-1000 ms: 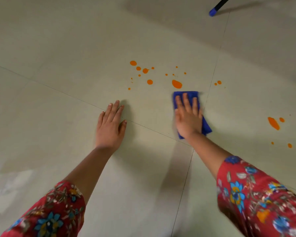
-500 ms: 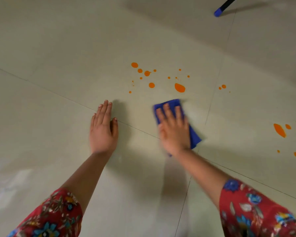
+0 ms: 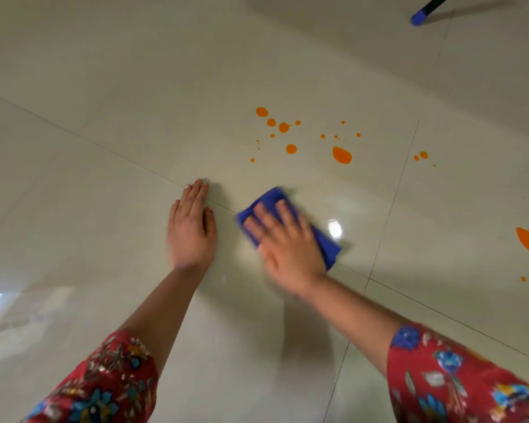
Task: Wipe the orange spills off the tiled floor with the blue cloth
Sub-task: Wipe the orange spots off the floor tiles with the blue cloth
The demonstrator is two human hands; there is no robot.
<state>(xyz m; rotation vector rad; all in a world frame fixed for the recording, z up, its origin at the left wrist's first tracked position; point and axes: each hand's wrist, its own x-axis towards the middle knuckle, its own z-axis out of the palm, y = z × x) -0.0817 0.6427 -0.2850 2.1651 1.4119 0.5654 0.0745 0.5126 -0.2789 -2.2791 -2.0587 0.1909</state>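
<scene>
My right hand (image 3: pixel 287 242) lies flat with straight fingers on the folded blue cloth (image 3: pixel 326 245) and presses it onto the pale tiled floor (image 3: pixel 104 87). Part of the cloth is hidden under the hand, and the hand is blurred. My left hand (image 3: pixel 191 227) rests flat on the tile just left of the cloth, fingers together. A cluster of orange spills lies beyond the cloth, with the largest drop (image 3: pixel 342 155) untouched by it. Two small drops (image 3: pixel 421 156) sit further right, and another orange patch (image 3: pixel 527 239) lies near the right edge.
A dark pole with a blue tip (image 3: pixel 419 18) rests on the floor at the top right. Grout lines cross the floor under my hands. A bright light reflection (image 3: pixel 335 229) shines on the tile beside the cloth.
My right hand has slid the blue cloth to the left and toward me, away from the large orange drop. My left hand stays planted, its fingers now closer together.
</scene>
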